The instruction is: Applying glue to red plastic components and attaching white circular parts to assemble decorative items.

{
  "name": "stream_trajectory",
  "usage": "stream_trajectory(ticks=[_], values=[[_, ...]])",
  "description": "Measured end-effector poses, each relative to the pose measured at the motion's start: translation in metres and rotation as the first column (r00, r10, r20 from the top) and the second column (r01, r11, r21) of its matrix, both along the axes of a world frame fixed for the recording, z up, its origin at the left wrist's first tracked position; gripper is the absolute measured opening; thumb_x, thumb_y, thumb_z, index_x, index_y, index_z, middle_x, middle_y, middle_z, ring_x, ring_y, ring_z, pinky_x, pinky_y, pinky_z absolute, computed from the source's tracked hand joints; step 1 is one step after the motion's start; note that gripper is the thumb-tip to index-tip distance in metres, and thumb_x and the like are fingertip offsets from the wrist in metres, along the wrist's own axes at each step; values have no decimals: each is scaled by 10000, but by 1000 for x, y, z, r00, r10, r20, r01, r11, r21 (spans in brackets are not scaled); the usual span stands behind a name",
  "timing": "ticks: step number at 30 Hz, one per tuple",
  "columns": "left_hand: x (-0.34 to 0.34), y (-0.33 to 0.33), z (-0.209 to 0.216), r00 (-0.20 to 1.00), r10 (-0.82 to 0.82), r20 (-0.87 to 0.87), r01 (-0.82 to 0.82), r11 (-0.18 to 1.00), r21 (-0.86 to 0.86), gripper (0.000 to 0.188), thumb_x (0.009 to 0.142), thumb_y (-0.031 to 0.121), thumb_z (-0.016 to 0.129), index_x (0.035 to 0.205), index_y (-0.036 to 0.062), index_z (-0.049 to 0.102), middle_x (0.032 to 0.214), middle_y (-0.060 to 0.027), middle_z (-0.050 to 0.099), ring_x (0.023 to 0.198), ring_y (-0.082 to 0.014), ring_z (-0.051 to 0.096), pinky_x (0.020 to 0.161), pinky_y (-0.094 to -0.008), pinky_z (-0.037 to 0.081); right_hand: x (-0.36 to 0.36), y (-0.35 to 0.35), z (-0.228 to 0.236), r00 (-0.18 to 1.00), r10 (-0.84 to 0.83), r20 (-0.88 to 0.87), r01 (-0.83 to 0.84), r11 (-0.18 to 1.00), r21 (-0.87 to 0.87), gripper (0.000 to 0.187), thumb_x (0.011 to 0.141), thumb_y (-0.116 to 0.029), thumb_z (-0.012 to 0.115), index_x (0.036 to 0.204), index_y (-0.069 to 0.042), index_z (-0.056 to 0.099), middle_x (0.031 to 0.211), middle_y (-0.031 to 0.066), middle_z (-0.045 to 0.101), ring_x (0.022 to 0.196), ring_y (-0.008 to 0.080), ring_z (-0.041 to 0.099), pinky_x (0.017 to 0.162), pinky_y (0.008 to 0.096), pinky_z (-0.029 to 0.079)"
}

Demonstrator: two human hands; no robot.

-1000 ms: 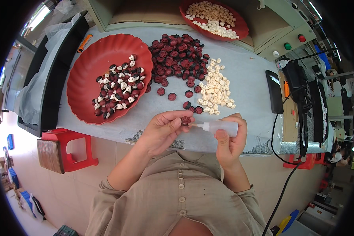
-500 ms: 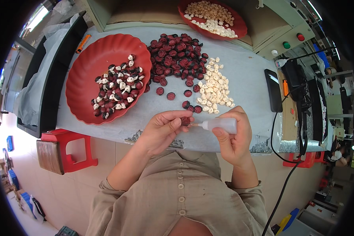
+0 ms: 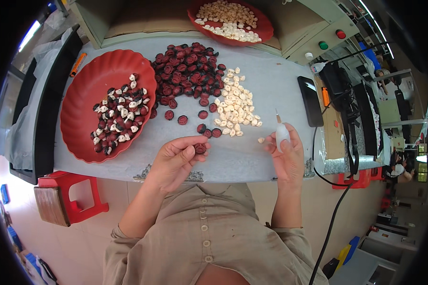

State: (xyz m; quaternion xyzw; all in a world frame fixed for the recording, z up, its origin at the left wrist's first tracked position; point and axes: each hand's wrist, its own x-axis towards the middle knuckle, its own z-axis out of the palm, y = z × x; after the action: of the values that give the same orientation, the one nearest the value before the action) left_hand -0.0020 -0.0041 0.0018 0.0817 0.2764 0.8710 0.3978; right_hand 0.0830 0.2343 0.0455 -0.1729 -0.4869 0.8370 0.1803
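one dark red cap [image 3: 200,148] sits pinched in the left hand [image 3: 176,160] over the table edge [image 3: 252,164] while the right hand [image 3: 285,154] grips a small white glue bottle [image 3: 281,133], nozzle up, likely the gluing step, needing a steady tip.

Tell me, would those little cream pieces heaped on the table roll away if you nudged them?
Probably not far. The cream pieces look lumpy and uneven rather than round, and they sit in a loose heap that holds its shape on the flat table. They seem small and light, so a nudge would likely scatter them. One stray piece already lies apart.
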Motion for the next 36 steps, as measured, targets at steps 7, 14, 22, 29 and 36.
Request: stream_trajectory(ticks=[7,14,22,29,36], values=[[1,-1,3,1000,9,-2,-9,999,-47,258,803,88,515,1036,-22,515,964,-126,558,858,-166,535,740,-240,446,11,24,-3,985,-84,152,6,893,451,188,680,-3,584,840,-26,487,756,62,573,669,80,514,604,185,388],[2,0,2,1000,14,-7,-14,998,-55,261,811,79,501,1046,-33,506,972,-136,556,851,-168,545,743,-249,451,-9,28,-12,986,-25,164,-140,404,904,86,706,-79,618,732,2,604,642,-12,540,565,21,451,484,173,346],[0,1,3,1000,-7,-11,6,999,-42,256,813,77,498,1044,-32,507,968,-135,557,851,-167,545,743,-251,453,-1,11,-9,844,-220,490,-340,486,805,164,668,-157,641,746,-15,616,583,103,575,492,155,523,488,264,401],[1,0,3,999,-22,-23,21,999,-35,258,814,78,496,1049,-29,506,971,-132,558,858,-166,544,750,-254,451,-12,-5,-14,951,-99,294,-268,217,939,191,644,-172,659,771,-42,601,734,105,582,616,257,552,553,318,423],[1,-1,3,999,-29,-13,29,998,-48,257,803,98,519,1035,-12,513,971,-116,557,872,-166,534,740,-240,443,-17,-11,-9,924,-72,375,-351,230,908,220,638,-172,665,794,-32,599,746,117,581,651,264,556,577,311,427]])
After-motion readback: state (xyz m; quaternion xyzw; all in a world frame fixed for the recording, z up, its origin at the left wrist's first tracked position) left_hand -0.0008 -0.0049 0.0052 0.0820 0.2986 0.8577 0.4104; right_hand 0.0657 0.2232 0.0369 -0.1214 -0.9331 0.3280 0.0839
